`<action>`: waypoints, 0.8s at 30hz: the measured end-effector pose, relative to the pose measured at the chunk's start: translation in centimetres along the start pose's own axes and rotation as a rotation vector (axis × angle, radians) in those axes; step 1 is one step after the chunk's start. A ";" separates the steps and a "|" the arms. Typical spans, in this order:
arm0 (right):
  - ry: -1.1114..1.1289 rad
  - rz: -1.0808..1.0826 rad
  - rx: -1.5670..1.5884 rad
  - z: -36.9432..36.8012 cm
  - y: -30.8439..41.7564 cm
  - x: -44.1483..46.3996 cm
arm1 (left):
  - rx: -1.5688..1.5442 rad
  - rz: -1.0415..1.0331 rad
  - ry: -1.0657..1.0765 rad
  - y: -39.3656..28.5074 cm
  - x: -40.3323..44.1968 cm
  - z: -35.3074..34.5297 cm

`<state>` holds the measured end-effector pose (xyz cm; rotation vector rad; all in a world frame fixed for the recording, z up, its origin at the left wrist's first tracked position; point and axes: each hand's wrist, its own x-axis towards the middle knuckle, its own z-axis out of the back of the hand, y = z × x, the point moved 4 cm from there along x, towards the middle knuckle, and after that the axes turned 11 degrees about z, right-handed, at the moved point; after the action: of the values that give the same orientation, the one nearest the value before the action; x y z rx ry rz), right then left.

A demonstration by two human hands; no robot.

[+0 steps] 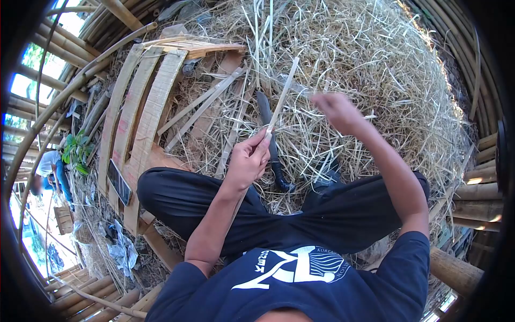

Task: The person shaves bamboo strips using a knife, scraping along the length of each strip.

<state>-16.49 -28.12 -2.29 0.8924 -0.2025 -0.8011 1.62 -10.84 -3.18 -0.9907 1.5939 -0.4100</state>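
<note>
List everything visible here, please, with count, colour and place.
Shavings: uncountable, straw-coloured, across ground
Machete: one, dark, on shavings
Held bamboo strip: one, pale, centre
Slatted wooden frame: one, tan, centre-left
Loose strips: several, pale, beside frame
Smartphone: one, black, on frame
Bamboo poles: many, tan, around edges
Leafy plant: one, green, far left
Crumpled plastic: some, bluish, lower left
Other person: one, white top, far left
T-shirt: one, navy, bottom
Trousers: one pair, black, lap
Left hand: one, around strip
Right hand: one, blurred, centre-right

The left grip (249,160) is pinched; the right grip (341,113), farther forward on a bent arm (390,161), is blurred, seemingly curled.
</note>
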 end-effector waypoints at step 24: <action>-0.478 -0.125 0.077 4.4 -2.9 0.8 | -0.003 -0.075 0.007 -0.6 -0.8 -0.1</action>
<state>-19.55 -32.42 -1.88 0.7791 -0.6042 -1.1240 1.74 -10.56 -2.22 -1.0554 1.5677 -0.4634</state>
